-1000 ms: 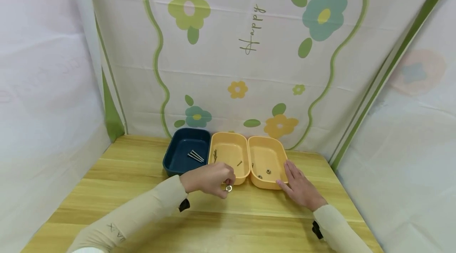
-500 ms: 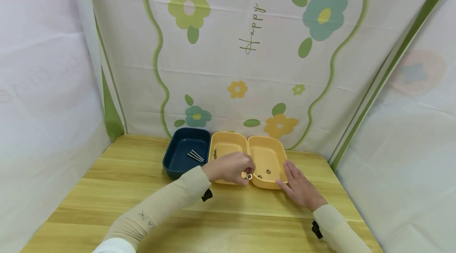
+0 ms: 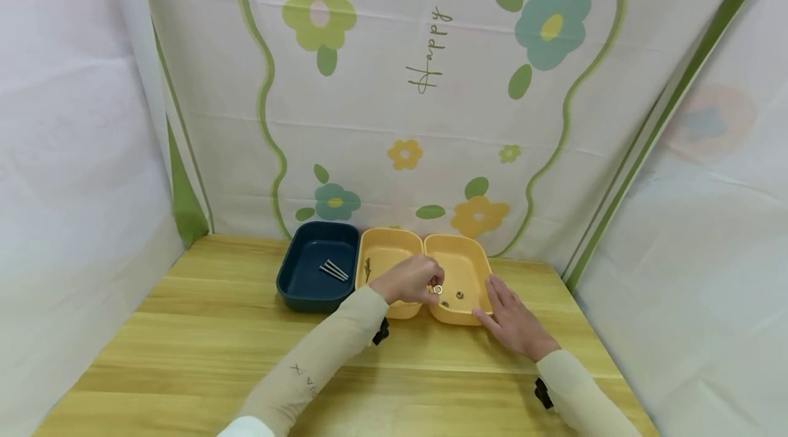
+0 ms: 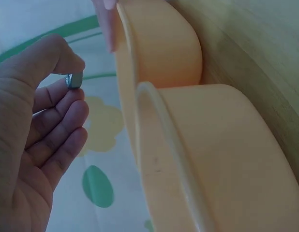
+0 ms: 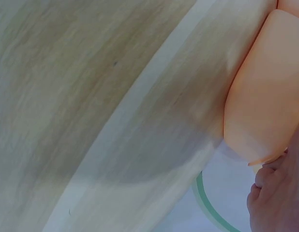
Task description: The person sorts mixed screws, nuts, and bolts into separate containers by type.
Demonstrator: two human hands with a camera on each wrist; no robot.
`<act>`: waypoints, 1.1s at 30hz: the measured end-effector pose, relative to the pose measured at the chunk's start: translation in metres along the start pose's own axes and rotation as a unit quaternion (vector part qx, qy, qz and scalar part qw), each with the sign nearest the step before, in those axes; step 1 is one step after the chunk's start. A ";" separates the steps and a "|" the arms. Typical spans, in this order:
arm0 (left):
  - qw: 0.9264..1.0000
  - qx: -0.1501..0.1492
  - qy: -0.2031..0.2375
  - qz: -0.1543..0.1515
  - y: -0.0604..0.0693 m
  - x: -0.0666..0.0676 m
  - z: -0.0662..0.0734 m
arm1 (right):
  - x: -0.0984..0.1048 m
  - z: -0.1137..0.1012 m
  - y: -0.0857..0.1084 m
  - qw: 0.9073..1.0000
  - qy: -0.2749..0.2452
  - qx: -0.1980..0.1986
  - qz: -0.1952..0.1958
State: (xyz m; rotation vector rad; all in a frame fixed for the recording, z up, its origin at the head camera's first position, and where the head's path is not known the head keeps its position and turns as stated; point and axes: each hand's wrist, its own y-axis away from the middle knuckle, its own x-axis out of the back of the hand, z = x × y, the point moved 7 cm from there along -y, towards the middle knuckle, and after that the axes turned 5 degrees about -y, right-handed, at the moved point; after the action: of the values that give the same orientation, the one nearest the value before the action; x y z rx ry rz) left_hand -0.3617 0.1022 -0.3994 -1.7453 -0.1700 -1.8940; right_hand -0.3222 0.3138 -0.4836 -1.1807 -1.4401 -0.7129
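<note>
A small metal nut (image 4: pixel 75 80) is pinched between the thumb and a finger of my left hand (image 3: pixel 409 278), the other fingers loosely bent in the left wrist view. That hand is above the border between the middle yellow bin (image 3: pixel 388 256) and the right yellow bin (image 3: pixel 462 262). Inside the right bin lie a nut (image 3: pixel 460 295) and another nut (image 3: pixel 445 303). My right hand (image 3: pixel 516 321) rests against the right bin's outer side and rim, its fingers extended. Part of the middle bin is hidden behind the left hand.
A dark blue bin (image 3: pixel 308 259) stands at the left of the row, with several long screws (image 3: pixel 334 270) in it. Smaller screws (image 3: pixel 367 269) lie in the middle bin. Behind the row hangs a flower-printed cloth (image 3: pixel 357 109); the table (image 3: pixel 185 348) is wooden.
My left hand has moved right and away from me with the nut, from in front of the middle bin to the right bin's edge. The right hand has stayed put. The head view shifted slightly.
</note>
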 end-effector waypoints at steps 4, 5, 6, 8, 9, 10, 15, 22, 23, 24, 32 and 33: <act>1.000 0.017 0.004 0.003 -0.007 -0.008 -0.008 | 0.002 -0.002 0.000 1.000 0.006 0.003 0.001; 1.000 0.020 0.004 0.003 -0.009 -0.009 -0.009 | 0.002 -0.002 0.000 1.000 0.007 0.003 0.000; 1.000 0.022 0.002 0.002 -0.011 -0.011 -0.010 | 0.002 -0.002 0.001 1.000 0.005 0.003 -0.001; 1.000 0.030 0.003 0.001 -0.015 -0.015 -0.012 | 0.002 -0.002 0.001 1.000 0.004 0.003 0.001; 0.999 0.035 0.005 0.000 -0.018 -0.016 -0.013 | 0.002 -0.002 0.001 1.000 0.001 0.001 0.000; 0.999 0.040 0.006 -0.001 -0.020 -0.018 -0.014 | 0.001 -0.002 0.000 1.000 -0.001 0.001 0.000; 0.998 0.060 0.009 -0.004 -0.025 -0.028 -0.020 | -0.005 0.001 -0.001 1.000 -0.012 -0.007 -0.015; 0.993 0.114 0.000 -0.004 -0.021 -0.033 -0.027 | -0.008 0.002 -0.002 1.000 -0.006 -0.013 -0.023; 0.993 0.121 -0.001 -0.003 -0.019 -0.032 -0.028 | -0.008 0.002 -0.002 1.000 -0.005 -0.013 -0.024; 0.992 0.128 -0.004 -0.004 -0.017 -0.030 -0.029 | -0.008 0.002 -0.002 1.000 -0.005 -0.013 -0.024; 0.991 0.127 -0.020 0.022 0.006 0.001 -0.024 | -0.002 0.002 0.000 1.000 -0.005 -0.013 -0.021; 0.992 0.124 -0.027 0.024 0.010 0.006 -0.023 | -0.002 0.002 0.000 1.000 -0.003 -0.013 -0.021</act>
State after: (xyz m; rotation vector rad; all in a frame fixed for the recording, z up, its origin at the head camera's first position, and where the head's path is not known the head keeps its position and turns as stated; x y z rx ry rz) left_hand -0.3769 0.0819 -0.4000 -1.6174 -0.3649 -1.7123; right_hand -0.3230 0.3149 -0.4864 -1.1756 -1.4693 -0.7598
